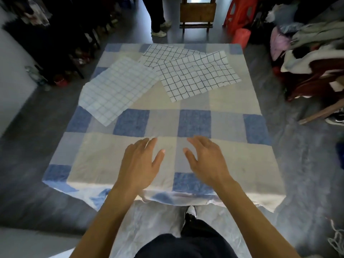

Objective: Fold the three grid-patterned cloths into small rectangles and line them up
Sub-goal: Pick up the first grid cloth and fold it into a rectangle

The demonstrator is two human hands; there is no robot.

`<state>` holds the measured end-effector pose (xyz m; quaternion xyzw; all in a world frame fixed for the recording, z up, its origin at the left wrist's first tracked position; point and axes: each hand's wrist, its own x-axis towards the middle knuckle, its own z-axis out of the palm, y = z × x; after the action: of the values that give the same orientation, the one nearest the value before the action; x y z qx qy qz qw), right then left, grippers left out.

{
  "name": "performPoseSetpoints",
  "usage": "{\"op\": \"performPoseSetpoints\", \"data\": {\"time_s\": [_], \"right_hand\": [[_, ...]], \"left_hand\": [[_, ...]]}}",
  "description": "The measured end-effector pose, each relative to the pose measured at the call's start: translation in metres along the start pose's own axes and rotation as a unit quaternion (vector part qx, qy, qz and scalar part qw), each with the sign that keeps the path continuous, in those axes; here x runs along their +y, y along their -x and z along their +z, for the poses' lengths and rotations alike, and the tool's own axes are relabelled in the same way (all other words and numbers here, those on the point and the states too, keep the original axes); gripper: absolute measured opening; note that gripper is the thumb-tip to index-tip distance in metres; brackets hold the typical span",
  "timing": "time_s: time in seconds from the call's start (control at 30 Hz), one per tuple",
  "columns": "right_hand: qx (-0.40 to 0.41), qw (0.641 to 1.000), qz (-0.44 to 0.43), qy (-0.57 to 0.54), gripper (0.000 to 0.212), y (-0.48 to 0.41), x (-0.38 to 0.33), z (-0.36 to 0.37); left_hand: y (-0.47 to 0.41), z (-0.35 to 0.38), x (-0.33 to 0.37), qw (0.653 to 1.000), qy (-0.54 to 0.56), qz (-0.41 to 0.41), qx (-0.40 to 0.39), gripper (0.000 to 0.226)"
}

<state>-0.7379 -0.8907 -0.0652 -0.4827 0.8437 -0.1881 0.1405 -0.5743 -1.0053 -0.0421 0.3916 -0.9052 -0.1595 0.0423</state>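
Three grid-patterned cloths lie spread flat on the far half of the table. A pale cloth with faint blue lines (pixel 119 88) is at the left. A white cloth with dark lines (pixel 199 75) is at the right. It overlaps a second dark-lined cloth (pixel 165 53) at the back. My left hand (pixel 139 162) and my right hand (pixel 206 161) hover side by side over the near part of the table, fingers relaxed, holding nothing, well short of the cloths.
The table wears a blue, grey and cream checked tablecloth (pixel 195 123) that hangs over the near edge. A person's legs (pixel 158 17), a wooden chair (pixel 197 13) and a red stool (pixel 240 17) stand beyond. Piled clothes (pixel 312 53) lie to the right.
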Motion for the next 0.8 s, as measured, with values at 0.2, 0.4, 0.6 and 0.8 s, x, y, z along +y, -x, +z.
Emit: {"op": "performPoseSetpoints", "data": {"time_s": [0.2, 0.4, 0.6, 0.8], "right_hand": [[-0.012, 1.000, 0.000, -0.020, 0.046, -0.066, 0.021, -0.014], [-0.017, 0.999, 0.019, -0.022, 0.046, -0.122, 0.024, -0.013], [-0.025, 0.999, 0.033, 0.015, 0.043, -0.189, 0.014, 0.001], [-0.037, 0.996, 0.070, 0.051, 0.042, -0.246, 0.014, 0.021]], "left_hand": [[-0.063, 0.001, 0.005, 0.999, -0.014, -0.016, -0.028, 0.059], [-0.116, 0.009, -0.008, 0.996, -0.003, -0.056, -0.062, 0.061], [-0.185, 0.023, -0.043, 0.996, 0.022, -0.023, -0.088, 0.064], [-0.259, 0.031, -0.072, 0.992, 0.007, 0.015, -0.127, 0.056]]}}
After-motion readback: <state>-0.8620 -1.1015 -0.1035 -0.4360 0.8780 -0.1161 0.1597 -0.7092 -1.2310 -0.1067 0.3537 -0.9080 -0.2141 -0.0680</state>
